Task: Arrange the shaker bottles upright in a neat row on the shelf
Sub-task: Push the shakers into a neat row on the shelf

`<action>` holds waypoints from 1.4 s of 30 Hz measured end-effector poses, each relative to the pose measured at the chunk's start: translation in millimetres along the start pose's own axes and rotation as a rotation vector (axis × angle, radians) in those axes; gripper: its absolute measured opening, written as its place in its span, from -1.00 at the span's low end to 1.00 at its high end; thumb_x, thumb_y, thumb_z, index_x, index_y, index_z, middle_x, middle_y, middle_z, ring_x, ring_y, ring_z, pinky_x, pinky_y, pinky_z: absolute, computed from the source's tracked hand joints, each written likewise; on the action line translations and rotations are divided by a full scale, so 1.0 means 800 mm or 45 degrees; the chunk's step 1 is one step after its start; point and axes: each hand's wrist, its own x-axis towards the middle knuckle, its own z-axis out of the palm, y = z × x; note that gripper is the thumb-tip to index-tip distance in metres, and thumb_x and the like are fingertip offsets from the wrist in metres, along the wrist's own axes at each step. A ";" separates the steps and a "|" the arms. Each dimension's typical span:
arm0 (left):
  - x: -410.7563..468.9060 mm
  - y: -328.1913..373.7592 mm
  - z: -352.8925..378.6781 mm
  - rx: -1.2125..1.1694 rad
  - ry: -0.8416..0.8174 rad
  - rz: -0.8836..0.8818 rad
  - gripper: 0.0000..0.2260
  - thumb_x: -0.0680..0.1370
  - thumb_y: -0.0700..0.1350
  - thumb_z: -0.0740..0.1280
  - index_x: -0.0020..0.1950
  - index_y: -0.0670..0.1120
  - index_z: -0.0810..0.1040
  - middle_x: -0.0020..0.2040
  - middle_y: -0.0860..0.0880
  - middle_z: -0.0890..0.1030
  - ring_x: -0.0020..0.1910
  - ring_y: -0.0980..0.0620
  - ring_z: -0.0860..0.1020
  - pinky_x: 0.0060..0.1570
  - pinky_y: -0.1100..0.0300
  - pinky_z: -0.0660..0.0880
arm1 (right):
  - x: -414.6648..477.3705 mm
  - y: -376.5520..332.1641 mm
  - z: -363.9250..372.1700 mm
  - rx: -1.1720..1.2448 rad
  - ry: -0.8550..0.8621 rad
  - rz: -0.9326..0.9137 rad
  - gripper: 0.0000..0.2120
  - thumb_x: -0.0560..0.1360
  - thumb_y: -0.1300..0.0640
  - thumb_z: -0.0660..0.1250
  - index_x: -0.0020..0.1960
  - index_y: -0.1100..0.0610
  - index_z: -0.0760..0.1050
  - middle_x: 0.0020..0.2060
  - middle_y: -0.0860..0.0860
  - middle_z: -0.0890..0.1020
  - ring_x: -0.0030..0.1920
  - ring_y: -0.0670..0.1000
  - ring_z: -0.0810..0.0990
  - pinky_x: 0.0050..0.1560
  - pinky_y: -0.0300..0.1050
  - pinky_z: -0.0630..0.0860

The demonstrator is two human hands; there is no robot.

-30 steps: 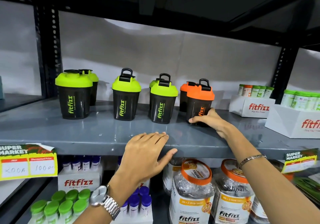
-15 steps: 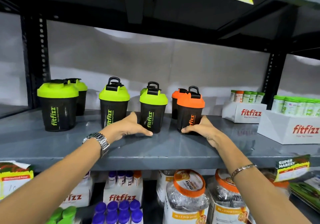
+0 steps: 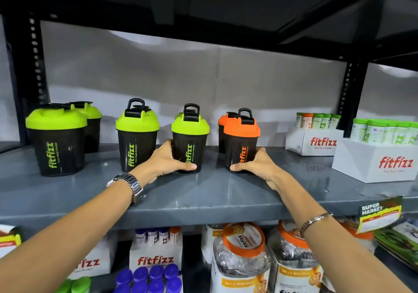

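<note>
The left hand [image 3: 168, 160] is wrapped round the lower part of a green-lidded bottle [image 3: 190, 137], thumb across the front near the base and the other fingers curled round the far side, so it grips the bottle firmly. That bottle stands upright on the grey shelf [image 3: 203, 197], its base on the shelf surface. The right hand [image 3: 256, 166] clasps the base of the orange-lidded bottle [image 3: 241, 140] in the same way, thumb pressed across the front low down and the palm against the bottle's right side; its other fingers are hidden behind the bottle. This one is upright too, resting on the shelf.

Between the two grips lies a bare strip of shelf, so the held bottles stand apart, not touching. Just behind the orange-lidded bottle, on the far side of the right hand's grip, a second orange lid [image 3: 224, 120] peeks out. To the outside of the left hand's grip stands another green-lidded bottle [image 3: 136, 136], close beside the left wrist, and further out that way a wide green-lidded bottle [image 3: 56, 139] with one more [image 3: 92, 123] behind it. All are upright.

Outside the right hand's grip sit two white boxes [image 3: 314, 141] [image 3: 380, 163] holding small tubes. A metal watch [image 3: 126, 183] is on the left wrist and a thin bracelet [image 3: 315, 220] on the right. Below the shelf are jars with orange lids [image 3: 243, 256] and purple-capped tubes [image 3: 149, 278]
</note>
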 end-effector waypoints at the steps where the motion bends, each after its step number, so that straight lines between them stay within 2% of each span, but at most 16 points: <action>1: 0.000 -0.002 0.002 0.005 0.021 0.001 -0.30 0.19 -0.09 0.62 0.21 -0.08 0.34 0.15 -0.07 0.54 0.13 -0.05 0.51 0.16 -0.05 0.47 | 0.000 0.001 0.000 -0.006 0.005 0.004 -0.26 0.19 0.13 0.60 0.19 0.19 0.23 0.12 0.06 0.51 0.20 0.08 0.47 0.24 0.00 0.41; 7: 0.004 -0.001 0.003 0.042 0.081 0.009 -0.26 0.22 -0.10 0.60 0.28 -0.15 0.31 0.21 -0.09 0.52 0.16 -0.05 0.48 0.19 0.07 0.42 | 0.001 0.001 -0.001 -0.041 0.058 -0.005 -0.25 0.17 0.14 0.59 0.25 0.24 0.33 0.16 0.15 0.56 0.18 0.12 0.53 0.27 0.09 0.45; 10: 0.002 0.000 0.006 0.067 0.087 0.016 -0.26 0.23 -0.09 0.60 0.29 -0.15 0.30 0.21 -0.08 0.50 0.09 0.02 0.45 0.07 0.20 0.37 | 0.002 0.002 -0.001 -0.053 0.065 -0.007 -0.25 0.16 0.13 0.59 0.25 0.24 0.34 0.15 0.15 0.56 0.18 0.12 0.53 0.27 0.09 0.45; 14: 0.001 0.002 0.005 0.065 0.056 -0.011 -0.27 0.25 -0.09 0.59 0.28 -0.17 0.27 0.24 -0.11 0.50 0.17 -0.05 0.47 0.14 0.13 0.40 | 0.001 0.001 0.000 -0.062 0.058 0.000 -0.25 0.15 0.14 0.60 0.24 0.26 0.35 0.13 0.17 0.58 0.17 0.14 0.54 0.26 0.11 0.46; 17: -0.004 0.006 0.006 0.018 -0.017 -0.072 -0.17 0.29 -0.12 0.57 0.37 -0.23 0.12 0.30 -0.14 0.44 0.24 -0.07 0.42 0.20 0.10 0.37 | -0.001 -0.001 -0.001 -0.046 0.059 0.017 -0.23 0.14 0.16 0.60 0.24 0.26 0.32 0.16 0.18 0.55 0.19 0.15 0.53 0.26 0.11 0.45; 20: -0.019 0.015 0.001 -0.027 -0.114 -0.153 -0.11 0.30 -0.12 0.56 0.42 -0.26 0.06 0.32 -0.13 0.41 0.29 -0.07 0.38 0.29 0.05 0.32 | -0.007 -0.004 -0.004 0.059 0.104 0.064 -0.23 0.20 0.15 0.56 0.26 0.20 0.21 0.27 0.17 0.43 0.25 0.13 0.44 0.25 0.00 0.40; 22: -0.045 0.021 -0.011 -0.053 -0.221 -0.118 -0.19 0.32 -0.13 0.54 0.40 -0.21 0.12 0.21 -0.01 0.48 0.22 0.03 0.41 0.23 0.16 0.34 | -0.016 -0.008 -0.004 0.079 0.187 0.058 -0.14 0.26 0.12 0.52 0.40 0.19 0.12 0.35 0.17 0.34 0.34 0.15 0.35 0.28 -0.01 0.33; 24: -0.078 0.027 -0.031 -0.027 -0.238 0.027 -0.31 0.33 -0.15 0.53 0.35 -0.09 0.24 0.07 0.11 0.49 0.11 0.10 0.43 0.00 0.33 0.37 | -0.031 -0.011 -0.003 0.000 0.379 -0.050 -0.12 0.28 0.11 0.51 0.45 0.19 0.11 0.38 0.19 0.31 0.39 0.17 0.30 0.37 0.08 0.29; 26: -0.106 0.031 -0.063 -0.131 -0.088 0.275 -0.49 0.32 -0.24 0.52 0.19 0.01 0.43 0.02 0.12 0.59 0.06 0.07 0.52 -0.06 0.39 0.44 | -0.056 -0.018 0.005 0.007 0.597 -0.206 -0.24 0.31 0.12 0.49 0.41 0.17 0.20 0.30 0.16 0.40 0.32 0.15 0.38 0.32 0.11 0.35; 27: -0.116 0.031 -0.080 -0.194 0.081 0.435 -0.55 0.32 -0.29 0.50 0.10 0.06 0.48 -0.04 0.11 0.63 0.02 0.05 0.56 -0.03 0.34 0.48 | -0.072 -0.024 0.012 0.064 0.718 -0.287 -0.34 0.33 0.13 0.46 0.35 0.14 0.27 0.20 0.12 0.47 0.24 0.12 0.45 0.25 0.07 0.40; 29: -0.122 0.025 -0.116 -0.114 0.610 0.684 -0.58 0.36 -0.34 0.46 0.01 0.12 0.47 -0.07 0.05 0.62 0.00 0.04 0.56 0.07 0.13 0.49 | -0.105 -0.045 0.039 0.199 0.861 -0.470 -0.55 0.35 0.16 0.42 0.20 0.07 0.37 -0.03 0.03 0.55 -0.02 0.02 0.56 0.05 -0.03 0.49; 31: -0.120 0.010 -0.150 0.017 1.087 0.745 -0.55 0.37 -0.32 0.42 0.02 0.17 0.40 -0.01 -0.04 0.57 0.04 0.03 0.54 0.13 0.02 0.46 | -0.127 -0.069 0.077 0.181 0.640 -0.641 -0.64 0.35 0.18 0.42 0.08 0.00 0.39 -0.21 -0.03 0.56 -0.25 -0.12 0.54 -0.13 -0.17 0.50; 33: -0.114 -0.011 -0.178 0.058 1.269 0.669 -0.52 0.35 -0.24 0.45 0.14 0.12 0.37 0.10 -0.07 0.50 0.13 0.01 0.49 0.20 0.05 0.41 | -0.137 -0.091 0.120 0.024 0.213 -0.694 -0.60 0.34 0.13 0.46 0.11 0.01 0.39 -0.18 -0.07 0.52 -0.26 -0.18 0.51 -0.19 -0.28 0.46; 35: -0.106 -0.035 -0.197 0.179 1.236 0.475 -0.34 0.31 -0.13 0.54 0.31 -0.11 0.31 0.24 -0.17 0.41 0.26 -0.07 0.39 0.29 0.04 0.33 | -0.132 -0.107 0.158 -0.093 -0.049 -0.617 -0.44 0.33 0.07 0.48 0.25 0.06 0.33 0.00 -0.03 0.46 -0.06 -0.09 0.52 -0.02 -0.19 0.48; 38: -0.097 -0.064 -0.212 0.336 1.115 0.086 -0.02 0.19 -0.03 0.61 0.44 -0.20 0.12 0.38 -0.26 0.24 0.38 -0.16 0.20 0.36 -0.04 0.18 | -0.110 -0.126 0.199 -0.084 -0.173 -0.413 -0.26 0.31 0.08 0.50 0.36 0.16 0.20 0.22 0.10 0.38 0.25 0.10 0.44 0.26 0.02 0.41; 42: -0.084 -0.081 -0.216 0.180 0.871 -0.098 0.05 0.14 -0.06 0.64 0.43 -0.25 0.09 0.39 -0.26 0.27 0.39 -0.17 0.23 0.37 -0.03 0.23 | -0.081 -0.142 0.230 -0.173 -0.196 -0.229 -0.11 0.25 0.03 0.55 0.38 0.26 0.14 0.35 0.20 0.30 0.34 0.19 0.35 0.33 0.06 0.35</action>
